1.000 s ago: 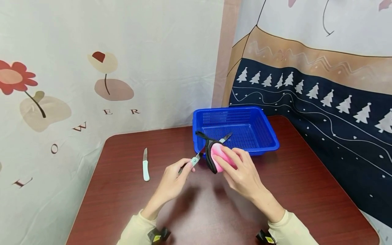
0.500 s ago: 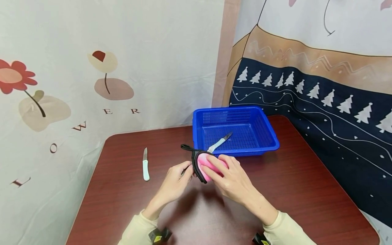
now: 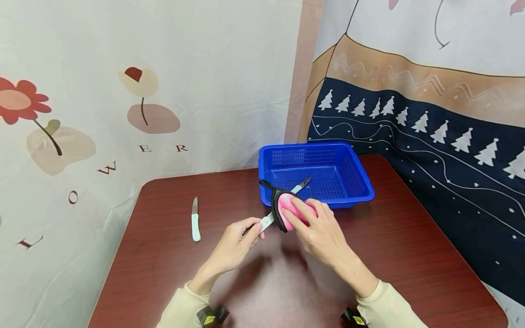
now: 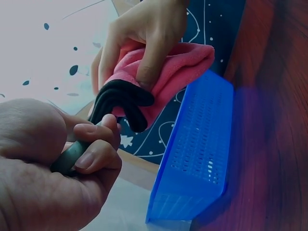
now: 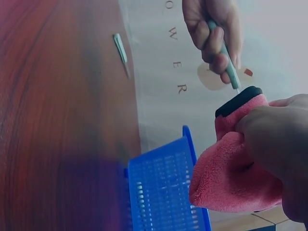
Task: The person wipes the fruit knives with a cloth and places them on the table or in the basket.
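Two hands meet over the table's middle, both gripping. The left hand (image 3: 233, 241) is curled round a knife handle (image 3: 267, 221), thumb on top and fingers folded beneath, the wrist angled in from the lower left. The right hand (image 3: 326, 234) reaches in from the lower right, knuckles raised, its fingers pressed into a pink cloth (image 5: 224, 175) and pinching it, the thumb on the other face in the left wrist view. The hands are near each other but apart, and their shadows fall on the tabletop below.

The handle is smooth and pale green; a sliver of metal shows between it and the cloth, most of the blade being hidden. The cloth is plush and bunched into soft folds, edged by a thick black band (image 3: 276, 214) on the side towards the left hand, with a small black loop (image 3: 266, 183) sticking out at the top.

Just beyond, a second knife (image 3: 297, 188) lies in a blue perforated basket (image 3: 361, 175), blade pointing up and to the right, part of its handle behind the cloth. A third knife (image 3: 195, 223), white-handled, lies well to the left on the red-brown table (image 3: 151, 264), blade away from the person. Behind stand a pale hanging (image 3: 229, 91) printed with flowers and a dark one (image 3: 410, 150) with white trees.
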`<state>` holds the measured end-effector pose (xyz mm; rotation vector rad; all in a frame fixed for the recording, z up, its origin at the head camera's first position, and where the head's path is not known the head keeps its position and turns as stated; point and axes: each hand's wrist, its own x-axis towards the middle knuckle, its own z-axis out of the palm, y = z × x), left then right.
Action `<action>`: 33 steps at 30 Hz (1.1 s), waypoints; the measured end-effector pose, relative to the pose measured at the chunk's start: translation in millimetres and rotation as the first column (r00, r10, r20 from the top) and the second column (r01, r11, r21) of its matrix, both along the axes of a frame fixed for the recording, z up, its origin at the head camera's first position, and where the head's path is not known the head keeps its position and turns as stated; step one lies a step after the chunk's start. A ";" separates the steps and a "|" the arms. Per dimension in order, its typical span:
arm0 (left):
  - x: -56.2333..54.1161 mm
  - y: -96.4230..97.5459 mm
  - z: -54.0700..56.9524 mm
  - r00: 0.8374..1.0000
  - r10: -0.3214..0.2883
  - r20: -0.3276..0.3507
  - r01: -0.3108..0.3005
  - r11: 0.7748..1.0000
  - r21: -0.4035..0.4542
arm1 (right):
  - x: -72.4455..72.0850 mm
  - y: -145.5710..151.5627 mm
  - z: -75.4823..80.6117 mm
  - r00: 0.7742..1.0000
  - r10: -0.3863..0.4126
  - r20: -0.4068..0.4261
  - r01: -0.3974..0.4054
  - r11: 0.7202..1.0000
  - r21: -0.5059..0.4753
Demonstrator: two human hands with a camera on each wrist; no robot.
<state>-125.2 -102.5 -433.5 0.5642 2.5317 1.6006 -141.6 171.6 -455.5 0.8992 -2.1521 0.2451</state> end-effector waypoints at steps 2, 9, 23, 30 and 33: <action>0.1 -0.3 0.0 1.000 -0.005 0.004 0.005 1.000 -0.002 | -1.0 3.2 0.9 1.000 -0.012 0.012 0.012 1.000 -0.001; 0.3 -1.8 -1.7 1.000 -0.021 0.015 0.021 1.000 0.003 | -7.7 15.6 2.5 0.998 -0.059 0.032 0.059 0.998 -0.015; 0.3 -2.5 -3.2 0.998 0.014 0.061 -0.015 1.000 0.027 | -13.4 30.6 3.0 0.998 -0.054 -0.039 0.047 0.986 -0.163; -0.8 0.0 -3.9 0.999 0.024 0.041 -0.025 0.999 0.031 | -5.2 9.9 4.6 0.991 0.084 -0.103 -0.098 0.986 -0.138; -1.9 1.2 -3.7 0.999 0.027 0.031 -0.028 0.999 0.029 | -0.5 1.0 2.7 0.987 0.114 -0.115 -0.124 0.989 -0.080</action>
